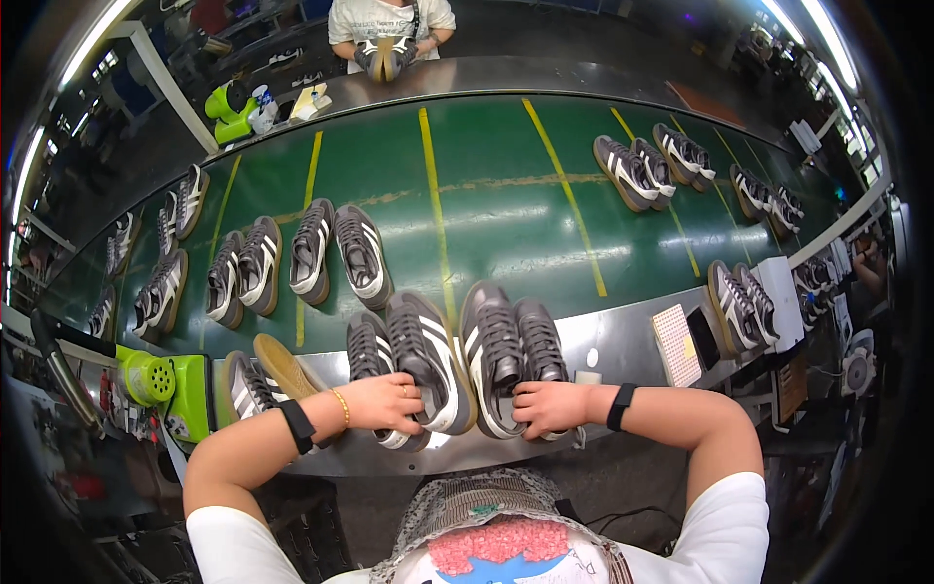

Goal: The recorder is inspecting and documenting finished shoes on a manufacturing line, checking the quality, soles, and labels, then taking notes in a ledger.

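Two pairs of dark grey sneakers with white stripes and gum soles stand side by side on the metal ledge before me, toes pointing away. My left hand (391, 403) is closed at the heel openings of the left pair, its fingers hooked into the inner sneaker (428, 355) and lying over the outer sneaker (367, 341). At the right pair, my right hand (550, 406) is closed with fingertips in the collar of the inner sneaker (493, 341), beside the outer sneaker (540, 339). The fingertips of both hands are partly hidden inside the shoes.
A green conveyor belt (496, 234) with yellow lines carries several sneaker pairs. Left of me are a lime-green machine (165, 384) and more shoes (251, 384). A dotted pad (675, 346) and another pair (741, 304) lie right. Across the belt, another person (391, 24) holds shoes.
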The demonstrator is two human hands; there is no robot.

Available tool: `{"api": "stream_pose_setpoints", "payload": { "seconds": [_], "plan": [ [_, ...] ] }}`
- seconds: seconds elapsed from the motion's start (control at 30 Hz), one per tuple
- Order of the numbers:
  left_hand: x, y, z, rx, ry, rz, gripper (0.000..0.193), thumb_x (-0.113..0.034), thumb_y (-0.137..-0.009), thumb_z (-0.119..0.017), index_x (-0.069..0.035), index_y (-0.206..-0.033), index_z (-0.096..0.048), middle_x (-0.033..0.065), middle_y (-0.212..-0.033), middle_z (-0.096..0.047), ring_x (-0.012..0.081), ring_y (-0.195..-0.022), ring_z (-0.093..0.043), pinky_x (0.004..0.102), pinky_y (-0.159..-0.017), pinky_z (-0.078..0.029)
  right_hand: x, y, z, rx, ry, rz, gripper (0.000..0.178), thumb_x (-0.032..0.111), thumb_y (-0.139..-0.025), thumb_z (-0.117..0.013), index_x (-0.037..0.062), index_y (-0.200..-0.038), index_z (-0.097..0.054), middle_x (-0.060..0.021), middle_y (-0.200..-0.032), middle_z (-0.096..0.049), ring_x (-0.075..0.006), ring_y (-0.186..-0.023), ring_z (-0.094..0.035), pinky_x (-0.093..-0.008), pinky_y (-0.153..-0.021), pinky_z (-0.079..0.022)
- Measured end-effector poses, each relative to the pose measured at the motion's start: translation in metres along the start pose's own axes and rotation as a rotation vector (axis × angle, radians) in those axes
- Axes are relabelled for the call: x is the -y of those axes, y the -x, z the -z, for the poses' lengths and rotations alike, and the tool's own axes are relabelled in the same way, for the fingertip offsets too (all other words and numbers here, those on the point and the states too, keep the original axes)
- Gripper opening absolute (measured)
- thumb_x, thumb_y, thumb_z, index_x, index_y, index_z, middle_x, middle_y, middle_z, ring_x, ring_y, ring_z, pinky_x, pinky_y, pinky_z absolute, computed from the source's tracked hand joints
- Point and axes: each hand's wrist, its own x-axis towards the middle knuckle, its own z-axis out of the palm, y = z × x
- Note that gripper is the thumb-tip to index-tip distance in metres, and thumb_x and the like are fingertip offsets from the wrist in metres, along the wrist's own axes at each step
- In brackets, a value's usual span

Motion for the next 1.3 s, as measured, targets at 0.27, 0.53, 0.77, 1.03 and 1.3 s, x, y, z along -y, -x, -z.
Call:
{"api": "stream_pose_setpoints", "payload": {
  "seconds": [0.27, 0.53, 0.77, 1.03, 1.3],
  "plan": [
    [-0.075, 0.030, -0.044, -0.022, -0.022, 0.268, 0.029, -0.018, -0.066, -0.058, -0.014, -0.095, -0.060, 0.0044, -0.102, -0.053, 0.0211, -0.105, -0.049, 0.0391, -0.095, -0.034, 0.066, -0.001, -0.015, -0.113, -0.042, -0.520, 0.016, 0.014, -0.069, -0.059, 0.0110, -0.084, -0.061, -0.0100, -0.108, -0.052, -0.0285, -0.105, -0.050, -0.0388, -0.089, -0.041],
    [-0.137, -0.011, -0.071, 0.164, 0.187, 1.244, 0.068, -0.057, -0.067, -0.064, -0.022, -0.123, -0.048, 0.0150, -0.082, -0.059, 0.0304, -0.076, -0.059, 0.0412, -0.069, -0.043, 0.093, -0.049, -0.044, -0.024, -0.188, -1.162, 0.066, 0.036, -0.062, -0.076, 0.0202, -0.120, -0.050, -0.0172, -0.093, -0.050, -0.0329, -0.087, -0.056, -0.0404, -0.074, -0.047],
    [-0.110, -0.035, -0.092, 0.048, 0.351, 1.334, 0.058, -0.062, -0.059, -0.067, -0.012, -0.089, -0.064, 0.0169, -0.091, -0.059, 0.0330, -0.083, -0.058, 0.0413, -0.068, -0.048, 0.085, -0.030, -0.056, -0.106, -0.336, -1.294, 0.042, 0.041, -0.064, -0.073, 0.0125, -0.092, -0.060, -0.0174, -0.095, -0.051, -0.0353, -0.085, -0.057, -0.0411, -0.072, -0.047],
    [-0.098, -0.284, -0.049, 0.058, 0.383, 0.697, 0.059, -0.050, -0.054, -0.076, -0.005, -0.089, -0.062, 0.0219, -0.089, -0.058, 0.0349, -0.079, -0.057, 0.0410, -0.069, -0.047, 0.157, 0.029, 0.050, -1.203, -1.206, -0.812, 0.057, 0.031, -0.075, -0.072, -0.0037, -0.113, -0.048, -0.0100, -0.098, -0.059, -0.0169, -0.092, -0.052, -0.0306, -0.080, -0.042],
    [0.025, -0.410, -0.130, 0.075, 0.282, 0.334, 0.055, -0.048, -0.062, -0.072, -0.003, -0.093, -0.062, 0.0223, -0.089, -0.059, 0.0318, -0.078, -0.057, 0.0395, -0.070, -0.047, 0.396, 0.170, 0.061, -1.630, -0.450, -1.290, 0.052, 0.033, -0.071, -0.075, -0.0037, -0.098, -0.050, -0.0093, -0.091, -0.050, -0.0167, -0.085, -0.050, -0.0320, -0.071, -0.040]
  ]
}}
